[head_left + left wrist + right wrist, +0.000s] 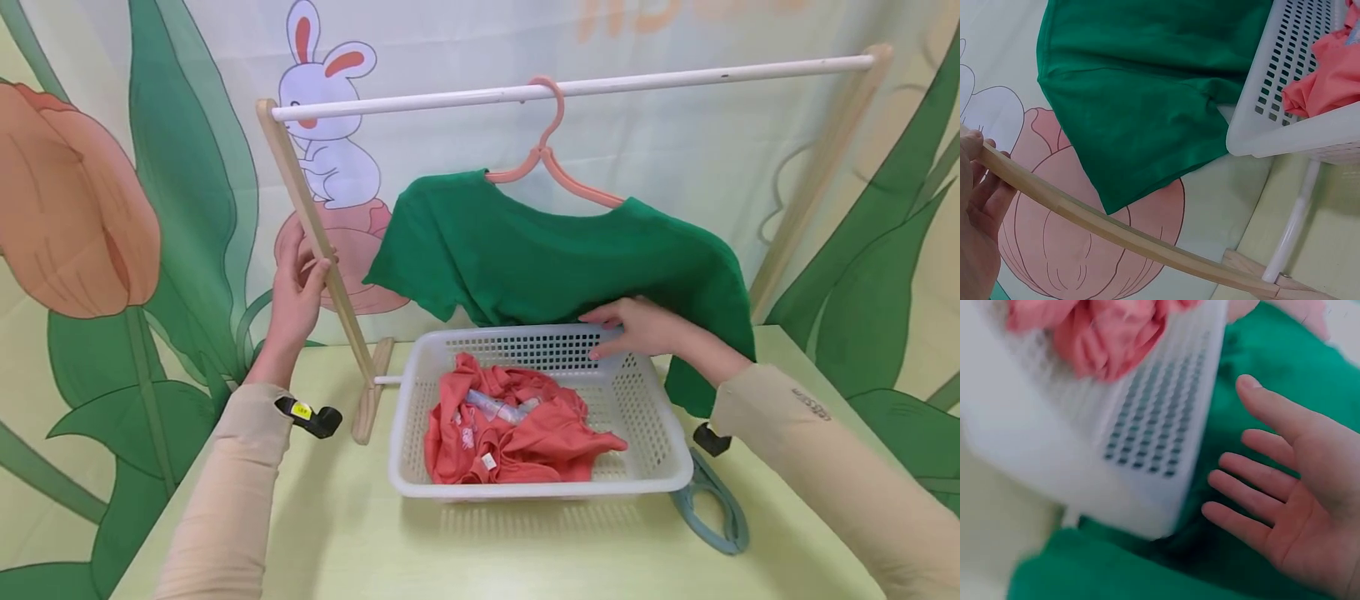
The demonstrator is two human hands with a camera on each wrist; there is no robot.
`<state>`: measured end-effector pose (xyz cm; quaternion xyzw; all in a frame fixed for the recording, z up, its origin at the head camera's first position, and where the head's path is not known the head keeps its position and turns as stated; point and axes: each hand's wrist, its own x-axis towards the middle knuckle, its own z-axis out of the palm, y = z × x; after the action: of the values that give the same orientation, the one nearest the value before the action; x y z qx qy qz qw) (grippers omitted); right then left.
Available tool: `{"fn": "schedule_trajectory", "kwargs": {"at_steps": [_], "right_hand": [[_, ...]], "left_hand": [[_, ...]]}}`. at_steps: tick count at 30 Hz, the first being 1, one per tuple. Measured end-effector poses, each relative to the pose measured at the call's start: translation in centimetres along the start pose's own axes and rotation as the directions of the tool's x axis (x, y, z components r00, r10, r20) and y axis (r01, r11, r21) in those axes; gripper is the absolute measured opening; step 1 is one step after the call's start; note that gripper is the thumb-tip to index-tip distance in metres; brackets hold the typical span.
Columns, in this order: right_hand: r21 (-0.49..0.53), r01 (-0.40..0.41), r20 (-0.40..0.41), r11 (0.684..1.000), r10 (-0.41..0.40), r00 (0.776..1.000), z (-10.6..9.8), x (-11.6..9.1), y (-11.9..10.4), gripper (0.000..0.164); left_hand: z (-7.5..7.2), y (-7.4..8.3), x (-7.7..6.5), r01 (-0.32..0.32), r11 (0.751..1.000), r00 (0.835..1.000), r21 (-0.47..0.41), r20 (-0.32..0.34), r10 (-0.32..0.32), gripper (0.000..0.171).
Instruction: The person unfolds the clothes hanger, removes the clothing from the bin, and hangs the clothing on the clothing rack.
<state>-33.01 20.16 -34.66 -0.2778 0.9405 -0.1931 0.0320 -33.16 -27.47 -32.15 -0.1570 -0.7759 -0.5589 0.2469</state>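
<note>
One left hand (294, 287) grips the wooden post (341, 292) left of the basket (540, 490); the right hand (647, 327), empty with fingers extended, is by its back rim (517, 331). The green shirt (555, 258) hangs behind the basket, near that hand; tabletop (525, 558) extends in front.

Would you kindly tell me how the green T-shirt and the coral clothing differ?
The green T-shirt hangs on the pink hanger, while the coral clothing lies crumpled in the white basket. The green T-shirt looks plain; the coral clothing shows a pale print. Both are fabric.
</note>
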Motion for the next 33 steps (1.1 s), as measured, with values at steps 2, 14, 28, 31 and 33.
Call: {"fn": "schedule_trajectory", "kwargs": {"at_steps": [2, 14, 28, 31, 33], "right_hand": [[-0.013, 0.047, 0.002, 0.999, -0.047, 0.999, -0.9, -0.8, -1.5, 0.059], [-0.129, 0.213, -0.35, 0.968, -0.245, 0.904, -8.9, -4.6, -8.0, 0.045], [-0.26, 0.196, -0.659, 0.946, -0.322, 0.68, -11.4, -5.7, -6.7, 0.049], [-0.246, 0.168, -0.658, 0.955, -0.291, 0.694, -11.2, -5.8, -5.9, 0.046], [-0.242, 0.151, -0.659, 0.959, -0.276, 0.7, -11.0, -5.8, -5.3, 0.041]], "left_hand": [[0.0, 0.0, -0.1, 0.004, 1.0, 1.0, 0.004, -0.001, -0.004, 0.063], [-0.2, 0.1, 0.0, 0.019, 1.0, 1.0, -0.001, -0.008, -0.019, 0.063], [-0.1, -0.3, 0.0, 0.018, 1.0, 1.0, 0.011, -0.006, -0.018, 0.064], [-0.1, -0.3, 0.0, 0.015, 1.0, 1.0, 0.008, -0.007, -0.015, 0.064], [-0.1, -0.3, 0.0, 0.015, 1.0, 1.0, 0.005, -0.008, -0.015, 0.064]]}}
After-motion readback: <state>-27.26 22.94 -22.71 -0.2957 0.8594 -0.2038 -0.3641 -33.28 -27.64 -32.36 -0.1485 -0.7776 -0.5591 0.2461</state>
